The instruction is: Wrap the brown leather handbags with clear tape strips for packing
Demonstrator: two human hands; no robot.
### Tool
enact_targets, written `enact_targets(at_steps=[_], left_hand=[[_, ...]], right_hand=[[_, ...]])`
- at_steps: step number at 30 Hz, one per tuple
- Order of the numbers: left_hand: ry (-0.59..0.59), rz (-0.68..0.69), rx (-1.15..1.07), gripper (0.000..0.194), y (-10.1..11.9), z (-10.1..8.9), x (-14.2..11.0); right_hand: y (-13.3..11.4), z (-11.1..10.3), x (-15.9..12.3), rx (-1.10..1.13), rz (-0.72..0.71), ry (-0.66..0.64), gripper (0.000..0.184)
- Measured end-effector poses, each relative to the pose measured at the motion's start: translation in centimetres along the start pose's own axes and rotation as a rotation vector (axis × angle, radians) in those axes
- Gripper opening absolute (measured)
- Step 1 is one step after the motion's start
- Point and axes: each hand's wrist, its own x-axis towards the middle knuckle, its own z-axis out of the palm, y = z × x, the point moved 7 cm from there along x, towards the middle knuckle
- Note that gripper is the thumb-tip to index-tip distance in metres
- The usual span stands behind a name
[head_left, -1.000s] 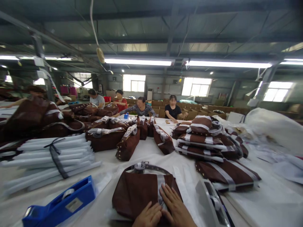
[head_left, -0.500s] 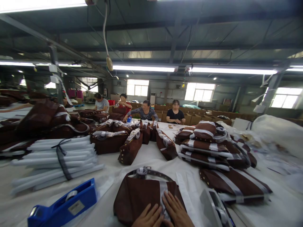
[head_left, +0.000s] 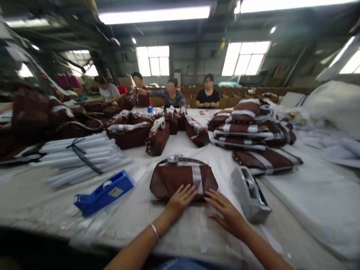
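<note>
A dark brown handbag [head_left: 174, 180] lies on the white-covered table in front of me, its strap curving along the far side. A pale wrapped band [head_left: 197, 176] runs across its right part. My left hand [head_left: 181, 198] rests with fingers stretched out on the bag's near edge, beside the band. My right hand [head_left: 221, 204] is open, fingers spread, its fingertips at the bag's lower right corner. To the left sits a blue tape dispenser [head_left: 104, 193]; a grey tape dispenser [head_left: 250, 195] stands just right of my right hand.
White rolled tubes [head_left: 87, 155] tied with a black strip lie at the left. Several brown bags [head_left: 129, 135] stand beyond, and a stack of wrapped bags [head_left: 244, 131] rises at the right. Several co-workers [head_left: 207, 92] are across the table. Clear plastic [head_left: 332, 108] is heaped far right.
My view has tilted down, showing more forearm and table edge. My right hand has moved from the band to the bag's right corner. A co-worker across the table has lifted an arm toward a bag.
</note>
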Motion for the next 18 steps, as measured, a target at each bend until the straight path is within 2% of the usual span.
enact_targets(at_steps=[5, 9, 13, 16, 18], left_hand=[[-0.143, -0.036, -0.165, 0.056, -0.4, 1.7, -0.4], [-0.121, -0.034, -0.157, 0.056, -0.3, 1.4, -0.4], [-0.014, -0.016, -0.057, 0.053, -0.1, 0.3, -0.2], [0.067, 0.003, 0.042, 0.049, -0.1, 0.5, -0.3], [0.131, 0.031, 0.115, 0.047, -0.1, 0.7, -0.5]], right_hand=[[-3.1, -0.1, -4.0, 0.189, 0.03, -0.253, 0.069], [-4.9, 0.4, -4.0, 0.218, 0.044, -0.319, 0.063], [-6.0, 0.8, -2.7, 0.249, -0.01, -0.3, 0.057], [-6.5, 1.4, -1.8, 0.299, -0.124, -0.216, 0.041], [-6.3, 1.4, -1.1, 0.318, -0.137, -0.109, 0.029]])
